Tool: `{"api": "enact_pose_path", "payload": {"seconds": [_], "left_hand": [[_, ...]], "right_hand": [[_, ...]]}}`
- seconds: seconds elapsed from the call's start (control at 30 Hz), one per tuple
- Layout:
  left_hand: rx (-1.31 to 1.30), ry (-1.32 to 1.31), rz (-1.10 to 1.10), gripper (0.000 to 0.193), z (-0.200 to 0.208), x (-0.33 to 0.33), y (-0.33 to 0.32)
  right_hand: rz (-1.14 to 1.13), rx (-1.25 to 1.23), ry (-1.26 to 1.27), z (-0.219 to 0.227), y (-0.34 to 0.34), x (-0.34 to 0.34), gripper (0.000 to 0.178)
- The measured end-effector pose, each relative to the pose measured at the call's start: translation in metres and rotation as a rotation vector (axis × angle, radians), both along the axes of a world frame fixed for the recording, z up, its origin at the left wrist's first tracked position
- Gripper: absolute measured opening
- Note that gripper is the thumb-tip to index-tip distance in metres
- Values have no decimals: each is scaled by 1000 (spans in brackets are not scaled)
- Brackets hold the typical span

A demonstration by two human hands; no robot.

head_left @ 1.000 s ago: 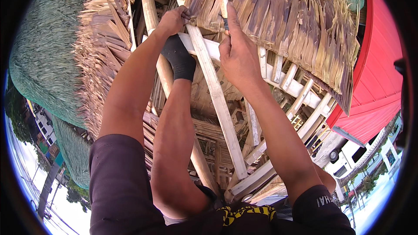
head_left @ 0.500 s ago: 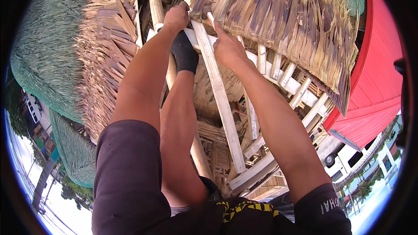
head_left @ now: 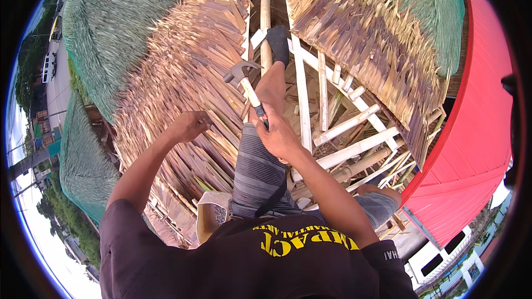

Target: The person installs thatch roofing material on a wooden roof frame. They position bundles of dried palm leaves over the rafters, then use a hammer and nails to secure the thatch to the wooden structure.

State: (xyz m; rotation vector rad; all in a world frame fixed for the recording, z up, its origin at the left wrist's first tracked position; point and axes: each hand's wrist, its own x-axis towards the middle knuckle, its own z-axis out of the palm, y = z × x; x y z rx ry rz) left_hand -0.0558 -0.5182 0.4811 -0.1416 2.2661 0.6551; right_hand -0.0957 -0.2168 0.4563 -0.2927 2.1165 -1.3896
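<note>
My right hand (head_left: 275,135) grips the dark handle end of a claw hammer (head_left: 250,92), its metal head up and over the brown thatch. To the left, my left hand (head_left: 189,127) hovers over the same thatch (head_left: 188,66) with curled fingers; whatever they pinch, if anything, is too small to name. By my left hip sits a pale open container (head_left: 206,215) with small grey pieces in it, perhaps nails. My foot in a black sock (head_left: 278,44) rests against a bamboo pole (head_left: 266,11) and white timber.
Open roof framing of pale battens (head_left: 303,97) has gaps between its members. A second thatch panel (head_left: 366,50) covers the right slope. Green-netted thatch roofs (head_left: 105,39), a red metal roof (head_left: 471,116) and a street with vehicles lie around and below.
Both hands have drawn back toward my body from the timber joint at the thatch edge. My left hand has moved left over the thatch; the hammer now shows whole. The view has shifted.
</note>
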Motion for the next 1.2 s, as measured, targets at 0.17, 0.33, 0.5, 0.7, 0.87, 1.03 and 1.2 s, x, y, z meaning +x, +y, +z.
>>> {"api": "enact_pose_path", "payload": {"seconds": [0.17, 0.33, 0.5, 0.7, 0.87, 1.03, 1.2], "left_hand": [[175, -411, -361, 26, 98, 172, 30], [26, -42, -230, 52, 75, 306, 95], [-244, 228, -88, 38, 16, 346, 122], [-196, 125, 68, 23, 23, 353, 124], [-120, 221, 169, 18, 48, 352, 122], [646, 120, 1109, 15, 72, 339, 108], [1081, 292, 1526, 16, 85, 308, 104]], "right_hand": [[291, -54, -45, 41, -53, 88, 56], [473, -62, 11, 65, -71, 136, 57], [597, -10, 1, 84, -70, 165, 56], [609, -37, 46, 86, -60, 189, 59], [570, -37, 66, 83, -51, 195, 58], [590, -50, 93, 91, -46, 193, 56], [550, -264, -307, 107, -43, 190, 39]]}}
